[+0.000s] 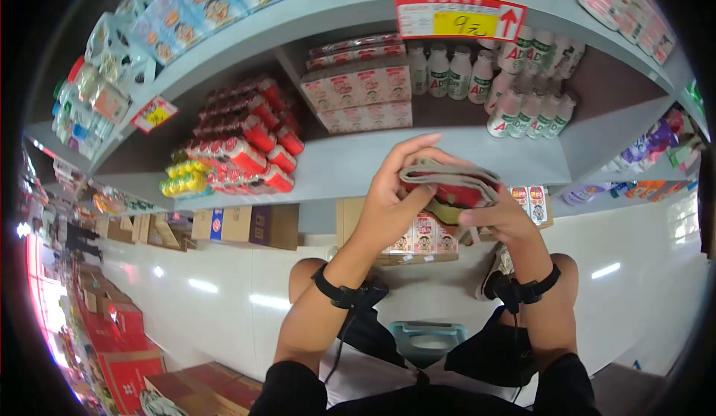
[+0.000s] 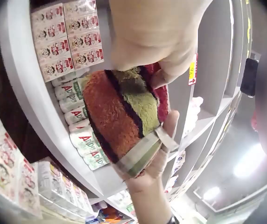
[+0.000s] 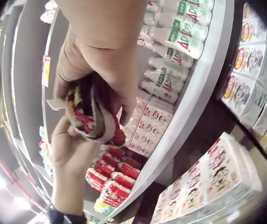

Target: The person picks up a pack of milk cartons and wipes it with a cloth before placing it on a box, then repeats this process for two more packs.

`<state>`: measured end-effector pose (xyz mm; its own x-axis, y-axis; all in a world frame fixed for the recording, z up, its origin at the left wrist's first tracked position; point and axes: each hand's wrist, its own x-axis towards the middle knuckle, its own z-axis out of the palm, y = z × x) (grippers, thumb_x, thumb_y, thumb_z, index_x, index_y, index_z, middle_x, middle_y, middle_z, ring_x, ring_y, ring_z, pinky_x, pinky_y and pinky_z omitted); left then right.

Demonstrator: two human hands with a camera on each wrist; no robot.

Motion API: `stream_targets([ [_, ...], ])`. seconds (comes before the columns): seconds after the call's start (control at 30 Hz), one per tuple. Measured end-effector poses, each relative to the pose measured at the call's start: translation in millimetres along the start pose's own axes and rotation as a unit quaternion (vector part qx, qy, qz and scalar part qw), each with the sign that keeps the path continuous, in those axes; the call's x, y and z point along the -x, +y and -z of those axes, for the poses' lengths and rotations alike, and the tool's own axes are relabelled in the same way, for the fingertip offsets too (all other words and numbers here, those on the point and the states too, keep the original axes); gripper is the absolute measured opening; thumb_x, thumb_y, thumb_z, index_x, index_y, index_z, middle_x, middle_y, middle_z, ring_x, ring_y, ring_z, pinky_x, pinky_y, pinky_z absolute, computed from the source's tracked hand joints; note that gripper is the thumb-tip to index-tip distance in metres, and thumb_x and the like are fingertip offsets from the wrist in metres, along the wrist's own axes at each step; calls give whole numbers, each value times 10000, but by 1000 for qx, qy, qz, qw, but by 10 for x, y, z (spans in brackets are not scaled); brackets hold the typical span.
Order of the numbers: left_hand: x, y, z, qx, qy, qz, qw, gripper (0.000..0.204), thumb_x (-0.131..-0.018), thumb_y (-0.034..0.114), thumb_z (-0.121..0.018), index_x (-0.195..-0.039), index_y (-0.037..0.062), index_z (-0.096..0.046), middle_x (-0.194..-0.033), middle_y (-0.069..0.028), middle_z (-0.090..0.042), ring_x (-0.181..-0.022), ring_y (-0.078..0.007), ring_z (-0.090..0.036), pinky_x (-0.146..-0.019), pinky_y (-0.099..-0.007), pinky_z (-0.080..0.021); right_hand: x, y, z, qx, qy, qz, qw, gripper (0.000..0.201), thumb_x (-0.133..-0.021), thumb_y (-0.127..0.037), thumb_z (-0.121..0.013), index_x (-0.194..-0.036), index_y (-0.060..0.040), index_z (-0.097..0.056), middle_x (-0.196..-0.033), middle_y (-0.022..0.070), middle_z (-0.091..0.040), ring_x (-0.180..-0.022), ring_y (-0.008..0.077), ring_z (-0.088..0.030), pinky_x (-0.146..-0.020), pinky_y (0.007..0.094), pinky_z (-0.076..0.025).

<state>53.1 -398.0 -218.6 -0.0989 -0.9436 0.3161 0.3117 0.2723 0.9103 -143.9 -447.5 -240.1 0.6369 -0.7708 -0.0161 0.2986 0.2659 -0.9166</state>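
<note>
Seen from the head camera, both hands met in front of the grey metal shelf [image 1: 358, 164], clasping a folded, fuzzy striped cloth of red, orange, olive and black with a beige edge band [image 1: 453, 186]; the left hand [image 1: 394, 192] wrapped its fingers over the top and near side, while the right hand [image 1: 501, 215] gripped it from below. Only the left wrist view showed the cloth's pile and stripes clearly [image 2: 124, 116], with the right hand's fingers [image 2: 164, 149] curled under the beige band. The right wrist view showed the cloth [image 3: 92, 114] edge-on, pinched in the right hand [image 3: 101, 60], the left hand [image 3: 73, 144] cupped beneath. Behind the cloth stood white plastic drink bottles with green and red labels [image 1: 522, 88], pink-and-white carton multipacks [image 1: 365, 95] and red shrink-wrapped can packs [image 1: 246, 147]. Cardboard boxes [image 1: 246, 224] lay below the shelf, partly hidden by the hands.
</note>
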Motion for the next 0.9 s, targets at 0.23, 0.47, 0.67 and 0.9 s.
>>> stream_targets([
  [0.23, -286, -271, 620, -190, 183, -11, 964, 585, -866, 118, -673, -1406, 47, -459, -1265, -97, -575, -1147, -166, -531, -974, -309, -423, -170, 181, -79, -53, 83, -20, 995, 395, -927, -170, -720, -1267, -4, -605, -1153, 71, -688, -1004, 151, -671, -856, 295, -564],
  [0.47, -457, -332, 1434, -83, 397, -42, 913, 592, -857, 146, -640, -1393, -8, -441, -1323, -106, -532, -1205, -173, -478, -1065, -324, -342, -200, -121, 22, -202, 209, 102, 951, 382, -905, -125, -715, -1250, -26, -583, -1185, 74, -671, -1070, 179, -661, -943, 338, -535],
  [0.67, -479, -499, 1642, -125, 323, -54, 937, 597, -847, 137, -662, -1378, -20, -439, -1413, -127, -496, -1301, -195, -440, -1110, -320, -311, -145, -211, 201, -188, 243, 158, 938, 438, -913, -135, -700, -1308, -40, -536, -1238, 82, -637, -1124, 203, -631, -980, 365, -504],
  [0.9, -476, -383, 1600, -236, 286, -58, 927, 613, -854, 73, -689, -1399, -16, -422, -1367, -128, -525, -1262, -224, -486, -1089, -335, -336, -98, -262, 299, -217, 236, 185, 929, 442, -913, -132, -707, -1311, -42, -538, -1232, 72, -635, -1123, 183, -625, -975, 347, -507],
])
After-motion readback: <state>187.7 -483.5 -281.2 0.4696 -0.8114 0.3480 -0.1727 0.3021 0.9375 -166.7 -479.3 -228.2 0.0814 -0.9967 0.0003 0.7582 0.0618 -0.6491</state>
